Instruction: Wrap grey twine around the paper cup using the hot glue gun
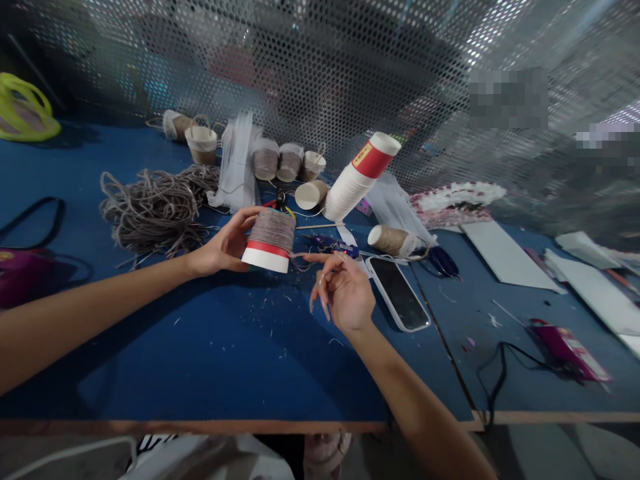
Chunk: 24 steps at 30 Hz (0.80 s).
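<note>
My left hand (pixel 225 245) grips an upturned paper cup (pixel 270 241) standing on the blue table (pixel 210 347). The cup is wrapped most of the way in grey-brown twine, with a red band and white rim left bare at its base. A thin strand of twine (pixel 299 255) runs from the cup to my right hand (pixel 340 288), whose forefinger and thumb pinch it just right of the cup; the other fingers curl loosely downward.
A heap of loose twine (pixel 153 210) lies behind my left hand. Several wrapped cups (pixel 265 162), a leaning stack of paper cups (pixel 357 177), a phone (pixel 397 292), a glue gun (pixel 567 347) with its black cord, and white sheets (pixel 505 253) fill the far and right side.
</note>
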Each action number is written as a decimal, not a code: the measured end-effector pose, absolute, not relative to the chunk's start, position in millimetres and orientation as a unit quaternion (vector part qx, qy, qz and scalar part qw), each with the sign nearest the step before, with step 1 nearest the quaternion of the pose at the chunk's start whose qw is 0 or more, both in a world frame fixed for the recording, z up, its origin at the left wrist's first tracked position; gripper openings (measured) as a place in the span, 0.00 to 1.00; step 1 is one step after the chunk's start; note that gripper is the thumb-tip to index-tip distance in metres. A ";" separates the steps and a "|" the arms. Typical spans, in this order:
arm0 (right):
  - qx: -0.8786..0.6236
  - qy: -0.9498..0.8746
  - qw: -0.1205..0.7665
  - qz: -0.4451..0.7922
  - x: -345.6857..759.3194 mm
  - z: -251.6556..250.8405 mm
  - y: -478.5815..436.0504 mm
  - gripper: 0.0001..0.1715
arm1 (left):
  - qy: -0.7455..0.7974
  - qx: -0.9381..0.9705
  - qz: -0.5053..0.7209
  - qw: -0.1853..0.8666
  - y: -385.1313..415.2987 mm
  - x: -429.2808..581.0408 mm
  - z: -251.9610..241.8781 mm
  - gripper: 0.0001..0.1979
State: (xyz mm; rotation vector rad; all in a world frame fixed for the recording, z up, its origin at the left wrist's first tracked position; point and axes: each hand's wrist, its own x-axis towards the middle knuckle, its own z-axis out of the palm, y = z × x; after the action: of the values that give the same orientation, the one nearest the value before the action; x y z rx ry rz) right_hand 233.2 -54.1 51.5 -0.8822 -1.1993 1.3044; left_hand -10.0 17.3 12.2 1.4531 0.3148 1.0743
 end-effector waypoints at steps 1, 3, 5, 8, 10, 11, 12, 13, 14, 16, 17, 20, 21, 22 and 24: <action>-0.387 -0.497 0.563 0.535 234.9 50.1 -51.7 0.22 | 0.137 0.626 0.466 0.611 17.4 -10.1 12.2 0.43; -0.415 -0.485 0.592 0.492 238.1 47.5 -48.2 0.21 | 0.136 0.619 0.465 0.618 18.2 -10.6 11.3 0.43; -0.433 -0.502 0.608 0.437 239.4 46.6 -48.0 0.16 | 0.133 0.614 0.460 0.628 18.8 -11.0 10.1 0.44; -0.407 -0.614 0.576 0.354 236.3 48.6 -54.7 0.20 | 0.135 0.617 0.442 0.637 17.5 -10.8 10.4 0.44; -0.367 -0.701 0.519 0.323 231.5 49.5 -60.8 0.45 | 0.144 0.632 0.424 0.633 14.9 -9.4 12.4 0.43; -0.349 -0.733 0.492 0.314 229.0 49.1 -63.2 0.54 | 0.146 0.643 0.416 0.626 13.2 -8.3 13.6 0.43; -0.337 -0.755 0.469 0.310 226.9 48.0 -64.8 0.59 | 0.147 0.656 0.407 0.619 11.5 -7.1 14.8 0.42; -0.332 -0.768 0.454 0.305 225.4 46.4 -65.7 0.61 | 0.145 0.669 0.397 0.611 9.8 -5.8 15.7 0.40; -0.331 -0.776 0.446 0.300 224.5 44.5 -65.8 0.60 | 0.144 0.682 0.388 0.604 8.4 -4.6 16.3 0.39; -0.336 -0.780 0.445 0.283 224.9 40.8 -64.6 0.56 | 0.144 0.704 0.372 0.587 6.1 -2.9 16.9 0.38; -0.343 -0.779 0.446 0.276 225.8 39.3 -63.6 0.55 | 0.149 0.715 0.369 0.575 5.2 -2.4 16.9 0.39; -0.356 -0.777 0.449 0.261 229.1 36.9 -60.8 0.54 | 0.162 0.743 0.381 0.526 2.8 -2.1 17.0 0.48; -0.358 -0.779 0.445 0.261 229.8 36.8 -60.2 0.53 | 0.166 0.752 0.387 0.507 2.1 -2.2 17.0 0.50; -0.357 -0.782 0.438 0.262 230.2 36.9 -59.8 0.51 | 0.171 0.759 0.393 0.491 1.6 -2.3 17.1 0.50; -0.354 -0.787 0.430 0.266 230.0 38.4 -59.9 0.49 | 0.181 0.767 0.403 0.466 1.2 -2.6 16.7 0.45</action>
State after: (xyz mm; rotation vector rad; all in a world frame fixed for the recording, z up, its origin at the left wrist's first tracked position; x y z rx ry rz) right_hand 230.0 -59.9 38.4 -0.8830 -1.9639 0.6634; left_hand -2.6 1.2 16.7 1.8826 0.4437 0.9897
